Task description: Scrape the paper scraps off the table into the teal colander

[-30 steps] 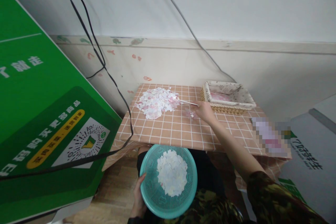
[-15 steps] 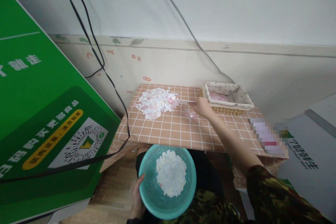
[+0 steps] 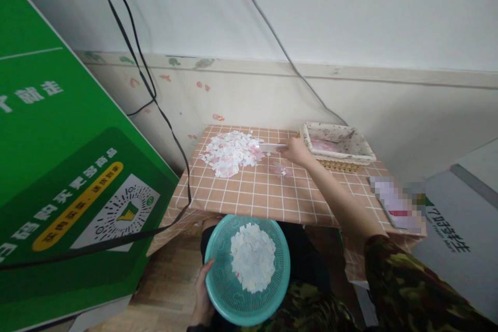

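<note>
My left hand (image 3: 204, 290) grips the left rim of a round teal plastic strainer basket (image 3: 220, 298) at my lap. Inside it lies a heap of small white paper-like pieces (image 3: 252, 258). My right hand (image 3: 296, 151) reaches over the table, closed on one end of a thin, pale, flat strip-shaped tool (image 3: 274, 147); its exact kind is unclear. The tool's far end touches the right edge of a pile of white and pinkish pieces (image 3: 231, 153). Just below the hand is a small clear, pinkish item (image 3: 280, 170) with a few bits on it.
A checked brown cloth covers the table (image 3: 268, 197). Behind my right hand stands a cloth-lined wicker basket (image 3: 342, 165) with something pink inside. A partly blurred flat packet (image 3: 392, 205) lies at the right edge. A green printed panel (image 3: 78, 166) and black strap (image 3: 171, 129) are at left.
My right hand has shifted slightly left and up, with the strip-shaped tool moved a little at the pile's edge. My left hand and the strainer basket look almost unchanged.
</note>
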Action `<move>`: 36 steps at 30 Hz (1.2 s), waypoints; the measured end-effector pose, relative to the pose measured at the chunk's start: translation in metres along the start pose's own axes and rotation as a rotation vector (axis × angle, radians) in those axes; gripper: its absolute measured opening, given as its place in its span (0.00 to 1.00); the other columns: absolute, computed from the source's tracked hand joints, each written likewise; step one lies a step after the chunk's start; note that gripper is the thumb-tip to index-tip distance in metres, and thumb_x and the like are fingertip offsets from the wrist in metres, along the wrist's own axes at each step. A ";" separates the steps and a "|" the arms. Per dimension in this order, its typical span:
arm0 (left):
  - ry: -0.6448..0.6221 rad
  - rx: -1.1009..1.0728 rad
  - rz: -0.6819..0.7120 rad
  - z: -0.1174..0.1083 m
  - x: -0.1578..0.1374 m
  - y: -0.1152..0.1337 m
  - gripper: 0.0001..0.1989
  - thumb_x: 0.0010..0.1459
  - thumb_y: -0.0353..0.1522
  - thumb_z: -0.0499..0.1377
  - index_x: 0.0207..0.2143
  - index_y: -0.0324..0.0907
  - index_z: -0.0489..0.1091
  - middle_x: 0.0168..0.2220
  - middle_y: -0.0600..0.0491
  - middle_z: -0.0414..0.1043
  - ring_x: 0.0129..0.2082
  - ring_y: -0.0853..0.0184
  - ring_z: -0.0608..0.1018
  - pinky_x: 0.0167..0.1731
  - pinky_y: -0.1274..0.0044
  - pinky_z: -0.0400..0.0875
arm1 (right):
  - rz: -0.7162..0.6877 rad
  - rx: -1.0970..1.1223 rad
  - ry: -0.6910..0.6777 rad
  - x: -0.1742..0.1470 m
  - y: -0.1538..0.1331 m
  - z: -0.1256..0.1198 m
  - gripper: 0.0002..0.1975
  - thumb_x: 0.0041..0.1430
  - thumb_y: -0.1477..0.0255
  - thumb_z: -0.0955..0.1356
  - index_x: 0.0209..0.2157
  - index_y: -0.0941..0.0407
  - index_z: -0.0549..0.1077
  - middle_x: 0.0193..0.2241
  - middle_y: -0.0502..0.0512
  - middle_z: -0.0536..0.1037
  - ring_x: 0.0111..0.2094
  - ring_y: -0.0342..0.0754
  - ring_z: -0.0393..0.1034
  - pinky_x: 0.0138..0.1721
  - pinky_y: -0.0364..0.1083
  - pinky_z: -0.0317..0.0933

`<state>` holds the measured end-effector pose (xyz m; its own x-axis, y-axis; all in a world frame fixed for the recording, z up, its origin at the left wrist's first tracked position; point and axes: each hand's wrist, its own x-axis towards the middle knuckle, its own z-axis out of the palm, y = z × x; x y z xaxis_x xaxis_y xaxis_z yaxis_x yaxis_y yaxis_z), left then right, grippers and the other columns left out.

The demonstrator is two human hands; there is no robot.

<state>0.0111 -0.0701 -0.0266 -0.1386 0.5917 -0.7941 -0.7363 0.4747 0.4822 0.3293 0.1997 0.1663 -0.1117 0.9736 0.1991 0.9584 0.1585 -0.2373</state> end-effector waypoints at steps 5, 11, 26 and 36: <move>-0.109 -0.083 -0.072 -0.006 0.007 -0.002 0.08 0.46 0.33 0.63 0.29 0.39 0.79 0.29 0.49 0.80 0.34 0.52 0.81 0.34 0.67 0.76 | 0.015 -0.006 -0.032 0.003 0.005 -0.006 0.09 0.51 0.71 0.70 0.31 0.61 0.81 0.26 0.64 0.79 0.31 0.52 0.74 0.31 0.43 0.59; -0.122 -0.093 -0.096 -0.004 0.006 -0.001 0.08 0.47 0.34 0.62 0.29 0.40 0.79 0.29 0.49 0.80 0.33 0.51 0.81 0.33 0.65 0.76 | -0.047 -0.006 -0.061 0.002 0.002 -0.016 0.09 0.51 0.72 0.69 0.32 0.61 0.81 0.25 0.62 0.79 0.30 0.51 0.73 0.30 0.42 0.58; -0.110 -0.097 -0.071 -0.003 0.001 0.001 0.06 0.47 0.31 0.63 0.28 0.38 0.78 0.28 0.49 0.80 0.30 0.57 0.81 0.36 0.70 0.75 | -0.052 -0.048 -0.089 -0.038 -0.003 -0.031 0.10 0.55 0.71 0.67 0.25 0.60 0.77 0.20 0.58 0.76 0.23 0.46 0.68 0.24 0.43 0.53; -0.084 -0.090 -0.045 -0.001 0.003 0.000 0.07 0.42 0.32 0.65 0.27 0.37 0.78 0.24 0.49 0.79 0.28 0.56 0.80 0.35 0.66 0.75 | -0.418 0.067 0.098 -0.130 -0.037 0.073 0.29 0.49 0.84 0.61 0.55 0.63 0.67 0.52 0.65 0.72 0.53 0.53 0.67 0.52 0.50 0.62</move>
<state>0.0098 -0.0691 -0.0291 -0.0509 0.6254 -0.7786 -0.7972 0.4441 0.4088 0.2887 0.0792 0.0796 -0.4578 0.8038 0.3798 0.8166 0.5491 -0.1778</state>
